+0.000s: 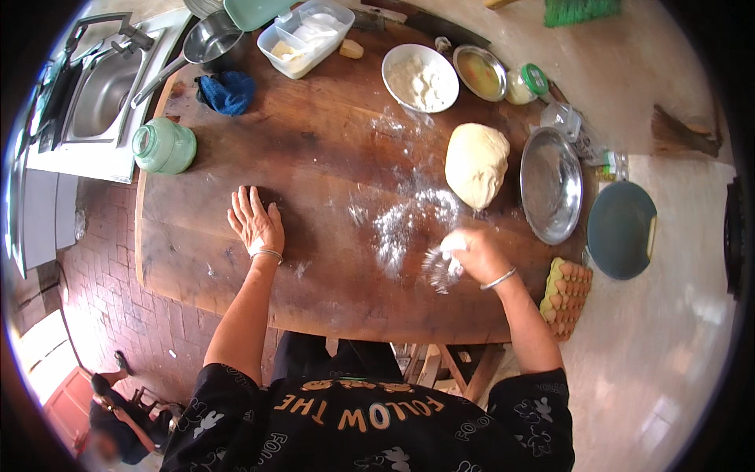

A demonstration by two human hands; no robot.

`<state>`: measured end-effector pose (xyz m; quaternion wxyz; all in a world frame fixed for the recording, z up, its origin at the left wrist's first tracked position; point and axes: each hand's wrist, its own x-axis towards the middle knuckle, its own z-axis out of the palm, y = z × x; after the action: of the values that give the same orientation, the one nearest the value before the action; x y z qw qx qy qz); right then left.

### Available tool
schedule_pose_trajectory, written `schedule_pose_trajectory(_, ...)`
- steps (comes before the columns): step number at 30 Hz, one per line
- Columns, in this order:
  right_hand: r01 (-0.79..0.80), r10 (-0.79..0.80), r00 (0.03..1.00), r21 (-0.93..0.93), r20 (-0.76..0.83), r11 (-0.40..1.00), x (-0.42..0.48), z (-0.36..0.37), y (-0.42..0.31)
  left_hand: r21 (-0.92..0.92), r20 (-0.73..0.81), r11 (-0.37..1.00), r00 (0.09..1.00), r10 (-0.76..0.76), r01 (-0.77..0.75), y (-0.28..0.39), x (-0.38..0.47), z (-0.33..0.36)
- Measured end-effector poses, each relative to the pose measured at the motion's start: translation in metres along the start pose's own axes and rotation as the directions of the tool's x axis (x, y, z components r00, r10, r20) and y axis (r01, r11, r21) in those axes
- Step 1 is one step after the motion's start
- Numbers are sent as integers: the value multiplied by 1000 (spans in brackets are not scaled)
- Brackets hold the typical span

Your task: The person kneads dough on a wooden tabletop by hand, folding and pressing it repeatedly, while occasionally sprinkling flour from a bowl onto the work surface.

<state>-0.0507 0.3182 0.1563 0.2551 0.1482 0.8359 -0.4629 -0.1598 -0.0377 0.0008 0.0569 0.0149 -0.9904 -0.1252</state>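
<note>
My left hand [255, 221] lies flat on the wooden table [318, 236], fingers spread, with nothing in it. My right hand [475, 253] is a little blurred above the table's right half. Its fingers are closed around white flour [453, 246], and some of it streaks down beside them. A curved patch of scattered flour [394, 233] covers the wood between my hands, nearer the right one. Beyond my right hand rests a large pale lump of dough [476, 162]. A white bowl of flour [420, 82] stands behind the dough.
Right of the dough are a metal basin [551, 186], a tray of eggs [567, 298] and a dark round lid-like disc [621, 230]. A green-tinted jar [165, 146], a blue cloth [227, 93] and a saucepan [213, 41] stand left. A person [121, 413] sits at lower left.
</note>
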Motion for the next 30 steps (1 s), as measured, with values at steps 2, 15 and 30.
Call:
schedule_pose_trajectory(2,-93,79,989,-106,-122,990,2,-4,3,-3,15,1000,1000,-3,3,0,-5,1)
schedule_pose_trajectory(15,95,-39,899,107,-437,990,-48,30,16,-16,-15,1000,1000,16,-16,1,-3,6)
schedule_pose_trajectory(30,215,-361,871,-403,-332,890,-16,99,56,69,37,998,999,-15,12,0,-4,6)
